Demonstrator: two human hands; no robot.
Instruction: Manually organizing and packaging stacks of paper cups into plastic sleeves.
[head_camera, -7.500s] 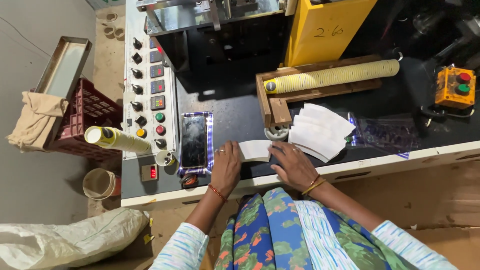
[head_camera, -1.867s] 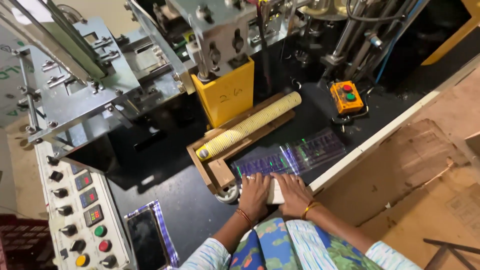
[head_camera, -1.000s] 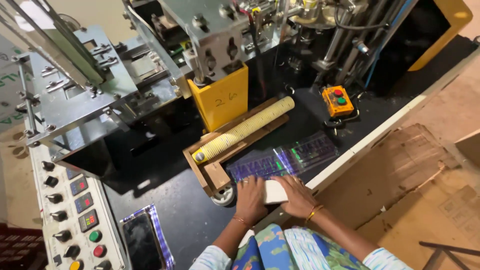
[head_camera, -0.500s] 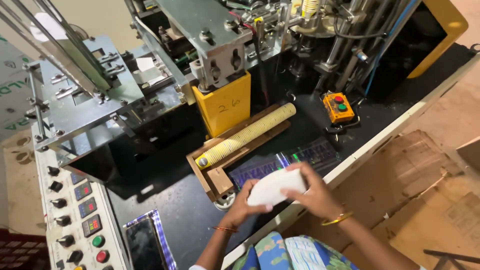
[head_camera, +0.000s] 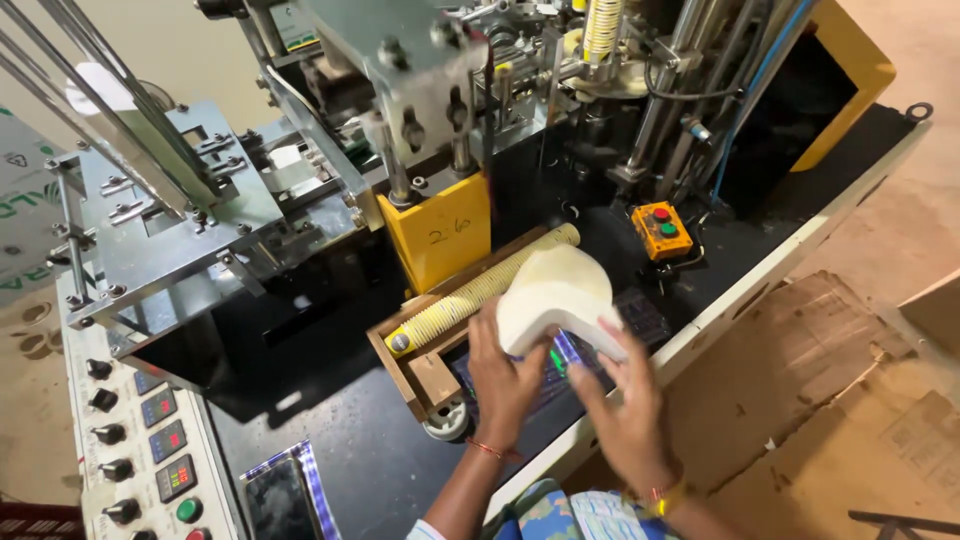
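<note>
Black machine bench (head_camera: 330, 450) below, flattened cardboard (head_camera: 800, 380) on the floor beside it; both hands up over it, left hand (head_camera: 505, 375) and right hand (head_camera: 625, 420) clamped on a curved stack of white paper blanks (head_camera: 550, 300), just beside the wooden tray (head_camera: 420, 375) with its yellow roll (head_camera: 470, 300)

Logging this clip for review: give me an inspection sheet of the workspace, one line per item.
Surface: black machine deck with a white edge.
Job's things: curved stack of white paper blanks, lifted off the deck.
Clutter: long roll of nested cups in a wooden tray; phone on the deck.
Grips: left hand and right hand both hold the stack.
Cables: blue and black lines run down behind the orange button box.
Surroundings: control panel at left, yellow block, flattened cardboard on the floor.
</note>
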